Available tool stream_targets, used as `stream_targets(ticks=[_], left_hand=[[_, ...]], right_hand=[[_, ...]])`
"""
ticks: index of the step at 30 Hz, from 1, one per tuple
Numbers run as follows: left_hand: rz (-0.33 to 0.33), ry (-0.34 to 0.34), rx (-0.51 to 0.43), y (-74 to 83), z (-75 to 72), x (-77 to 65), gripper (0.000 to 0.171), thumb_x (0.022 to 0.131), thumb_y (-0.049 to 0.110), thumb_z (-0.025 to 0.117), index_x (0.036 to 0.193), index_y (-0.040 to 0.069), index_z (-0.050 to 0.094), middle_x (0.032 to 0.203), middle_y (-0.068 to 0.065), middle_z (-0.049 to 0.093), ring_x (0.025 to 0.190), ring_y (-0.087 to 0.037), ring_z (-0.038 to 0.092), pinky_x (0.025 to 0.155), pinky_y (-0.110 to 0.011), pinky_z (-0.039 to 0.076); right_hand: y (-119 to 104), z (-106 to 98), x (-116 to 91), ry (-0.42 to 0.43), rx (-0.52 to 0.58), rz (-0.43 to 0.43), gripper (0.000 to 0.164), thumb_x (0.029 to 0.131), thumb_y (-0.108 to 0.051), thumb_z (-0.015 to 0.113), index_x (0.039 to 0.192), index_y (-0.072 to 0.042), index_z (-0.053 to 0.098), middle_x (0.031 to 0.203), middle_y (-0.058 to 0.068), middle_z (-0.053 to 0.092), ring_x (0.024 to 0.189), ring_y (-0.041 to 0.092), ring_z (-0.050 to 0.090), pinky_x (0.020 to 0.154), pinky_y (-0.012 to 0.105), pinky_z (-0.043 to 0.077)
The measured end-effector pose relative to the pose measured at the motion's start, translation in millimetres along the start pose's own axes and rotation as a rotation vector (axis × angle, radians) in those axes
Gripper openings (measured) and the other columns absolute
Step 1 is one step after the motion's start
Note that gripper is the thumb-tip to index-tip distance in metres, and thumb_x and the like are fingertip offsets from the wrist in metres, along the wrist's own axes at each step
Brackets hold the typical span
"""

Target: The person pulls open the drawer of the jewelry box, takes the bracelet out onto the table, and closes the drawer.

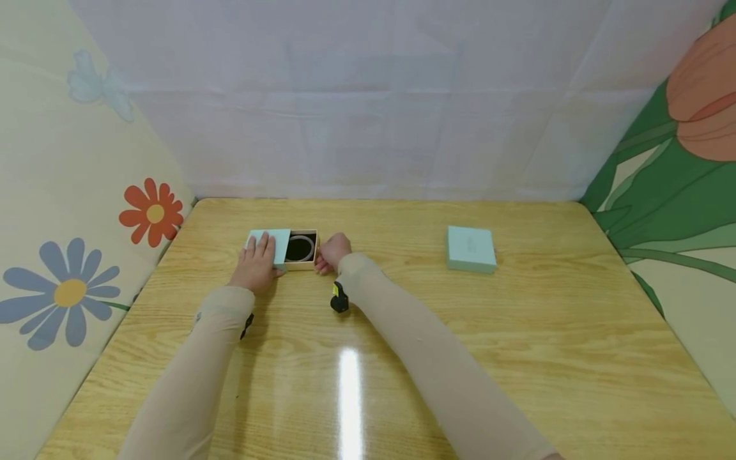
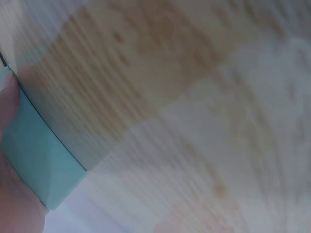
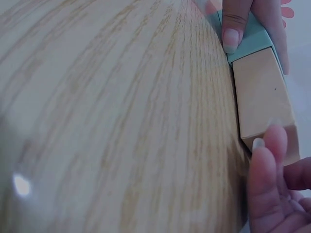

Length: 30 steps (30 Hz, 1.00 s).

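A mint slide-out gift box is partly open at the left of the table in the head view, its sleeve [image 1: 282, 241] to the left. Its tan drawer [image 1: 315, 250] sticks out to the right, with a pale bangle [image 1: 313, 241] on the black lining. My left hand [image 1: 255, 263] holds the sleeve, fingers spread over the top and thumb [image 3: 232, 36] against the near side. At the drawer's outer end, my right hand [image 1: 333, 251] has its fingers curled, with fingertips [image 3: 276, 138] right at the end wall; the pinch itself is partly hidden.
A second mint box [image 1: 470, 248], closed, lies at the right on the wooden table [image 1: 402, 306]. White cloth [image 1: 374, 128] hangs behind the table, and flower-printed cloths flank it. A black wrist device [image 1: 339, 299] sits by the right cuff.
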State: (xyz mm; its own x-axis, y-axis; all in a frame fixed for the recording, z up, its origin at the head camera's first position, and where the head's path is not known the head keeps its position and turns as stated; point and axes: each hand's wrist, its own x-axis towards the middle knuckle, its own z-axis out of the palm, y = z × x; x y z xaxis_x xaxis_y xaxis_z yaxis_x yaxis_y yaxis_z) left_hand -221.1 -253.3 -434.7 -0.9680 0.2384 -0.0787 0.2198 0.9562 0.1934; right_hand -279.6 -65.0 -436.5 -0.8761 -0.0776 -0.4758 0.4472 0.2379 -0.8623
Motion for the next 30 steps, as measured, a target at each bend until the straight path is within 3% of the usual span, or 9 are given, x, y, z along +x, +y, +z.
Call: stream_targets(ticks=[5,9,18,30], left_hand=[[-0.002,-0.001,-0.006,0.3,-0.8,0.0,0.078,0.097,0.019,0.06,0.149,-0.013,0.012,0.156,-0.033,0.005,0.141,-0.053,0.0,0.111,-0.064,0.008],[-0.007,-0.003,-0.011,2.1,-2.3,-0.7,0.078,0.097,0.019,0.06,0.149,-0.013,0.012,0.156,-0.033,0.004,0.141,-0.053,0.0,0.112,-0.064,0.008],[-0.014,-0.009,-0.038,6.0,-6.0,-3.7,0.078,0.097,0.017,0.06,0.149,-0.014,0.011,0.156,-0.033,0.004,0.141,-0.053,-0.001,0.111,-0.064,0.007],[0.013,0.007,-0.022,-0.6,0.5,-0.3,0.077,0.097,0.019,0.06,0.152,-0.007,0.013,0.156,-0.033,0.004,0.141,-0.053,-0.001,0.111,-0.065,0.008]], right_hand=[[-1.4,-1.7,-3.1,0.013,0.0,-0.008,0.014,0.097,0.0,0.053,0.099,0.011,0.061,0.056,0.011,0.058,0.038,0.016,0.054,0.034,0.024,0.045],[-2.2,-2.7,-6.1,0.023,0.013,-0.022,0.023,0.096,0.002,0.053,0.116,0.014,0.057,0.055,0.011,0.058,0.036,0.016,0.053,0.033,0.024,0.045],[-0.3,-3.6,-5.0,0.022,0.001,-0.015,0.016,0.096,0.001,0.053,0.103,0.013,0.061,0.055,0.011,0.058,0.035,0.015,0.053,0.033,0.024,0.044],[-0.6,-3.7,-8.5,0.029,0.011,-0.026,0.018,0.096,0.003,0.052,0.108,0.014,0.058,0.055,0.011,0.057,0.035,0.016,0.053,0.033,0.023,0.044]])
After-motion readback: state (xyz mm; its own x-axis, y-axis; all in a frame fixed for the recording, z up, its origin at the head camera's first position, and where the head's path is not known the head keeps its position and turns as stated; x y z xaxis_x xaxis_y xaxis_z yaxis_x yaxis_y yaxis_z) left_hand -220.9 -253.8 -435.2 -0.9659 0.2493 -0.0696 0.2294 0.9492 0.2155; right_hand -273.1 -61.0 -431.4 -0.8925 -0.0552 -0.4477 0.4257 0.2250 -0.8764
